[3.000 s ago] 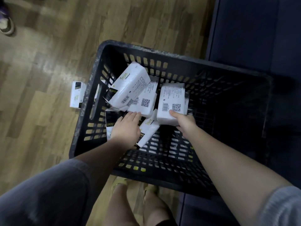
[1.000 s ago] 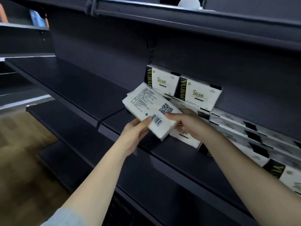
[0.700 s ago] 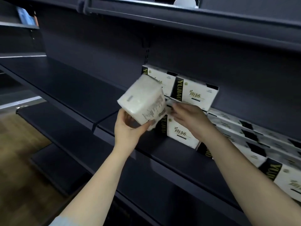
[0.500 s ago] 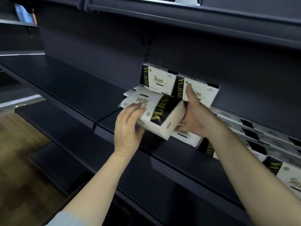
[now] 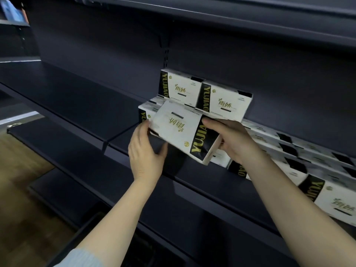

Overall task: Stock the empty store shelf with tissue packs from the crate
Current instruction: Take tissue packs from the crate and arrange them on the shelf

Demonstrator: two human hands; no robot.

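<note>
Two hands steady one pack (image 5: 183,130) above the shelf (image 5: 202,182): my left hand (image 5: 145,153) cups its near end, my right hand (image 5: 231,140) grips the banded end, tilting it, I judge, toward the stacked packs (image 5: 224,103).

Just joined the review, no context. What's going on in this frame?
A person is stocking a dark store shelf with tissue packs. Both hands hold one white and black pack at its ends, left hand and right hand, tilted with its print upside down, just in front of the packs already shelved. It is not set down yet. The shelf section to the left is bare.
</note>
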